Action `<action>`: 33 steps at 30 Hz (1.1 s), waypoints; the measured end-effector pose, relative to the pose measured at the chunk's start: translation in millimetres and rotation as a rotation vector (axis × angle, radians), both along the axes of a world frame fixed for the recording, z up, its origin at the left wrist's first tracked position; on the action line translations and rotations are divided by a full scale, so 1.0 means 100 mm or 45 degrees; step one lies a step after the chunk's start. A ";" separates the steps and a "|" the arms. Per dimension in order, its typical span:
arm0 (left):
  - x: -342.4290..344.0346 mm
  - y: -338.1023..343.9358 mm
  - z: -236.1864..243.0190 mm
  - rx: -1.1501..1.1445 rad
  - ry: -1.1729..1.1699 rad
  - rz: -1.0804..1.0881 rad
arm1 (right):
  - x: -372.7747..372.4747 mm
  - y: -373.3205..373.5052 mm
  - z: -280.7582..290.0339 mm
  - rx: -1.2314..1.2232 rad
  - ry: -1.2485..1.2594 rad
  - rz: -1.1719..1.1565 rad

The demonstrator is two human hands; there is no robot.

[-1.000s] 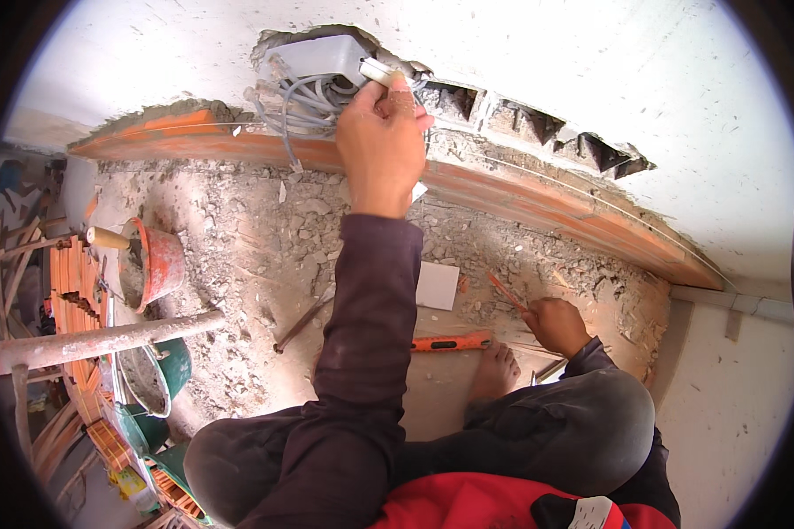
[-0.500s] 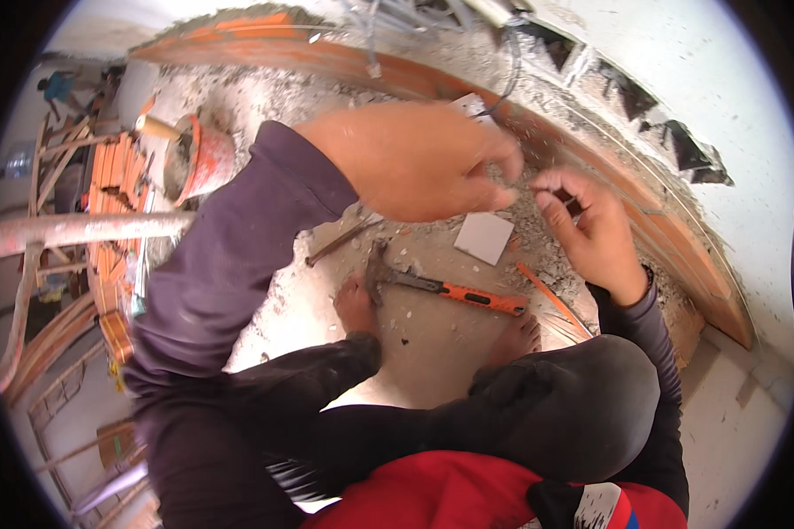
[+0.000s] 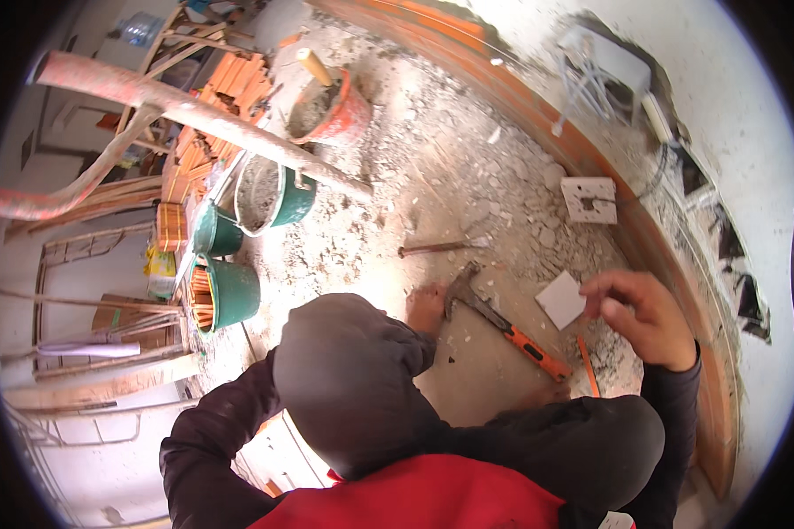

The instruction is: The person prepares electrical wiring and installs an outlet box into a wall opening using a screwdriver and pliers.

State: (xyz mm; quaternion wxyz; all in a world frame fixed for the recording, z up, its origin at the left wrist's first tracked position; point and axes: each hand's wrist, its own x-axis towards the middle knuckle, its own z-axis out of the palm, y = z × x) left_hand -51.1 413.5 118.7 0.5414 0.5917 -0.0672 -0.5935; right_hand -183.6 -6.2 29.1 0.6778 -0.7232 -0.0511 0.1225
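My right hand hovers with loosely bent, parted fingers beside a white square tile, apparently holding nothing. My left hand is hidden; its dark sleeve disappears behind my left knee. On the dusty floor lie a claw hammer with orange-black handle, a metal chisel and a thin orange stick. A white plate with cut-outs rests against the low brick edge. Above it, a grey box with cables sits in a chiselled wall recess.
At left stand several green buckets, a red mortar bucket, stacked orange bricks, a paint-stained pole crossing above them, and timber with metal frames. A white wall with broken holes bounds the right.
My left hand has left the cable box and dropped out of sight toward the lower left. My right hand rose and moved rightward from the orange stick. The view has turned toward the floor and buckets.
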 end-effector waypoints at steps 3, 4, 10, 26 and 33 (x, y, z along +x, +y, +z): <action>-0.18 -0.08 0.19 -0.024 0.020 0.331 | -0.01 -0.12 0.14 0.319 -0.029 0.366; -0.17 -0.09 0.21 -0.025 -0.007 0.363 | -0.01 -0.14 0.17 0.397 -0.046 0.500; -0.17 -0.06 0.32 -0.090 -0.506 0.123 | -0.06 0.02 -0.06 0.741 -0.385 1.067; -0.44 -0.09 0.70 0.336 -1.160 -0.094 | -0.10 0.06 -0.07 0.649 -0.250 1.030; 0.37 -0.29 0.60 0.430 -0.893 -0.493 | -0.33 0.02 0.10 0.363 -0.230 0.424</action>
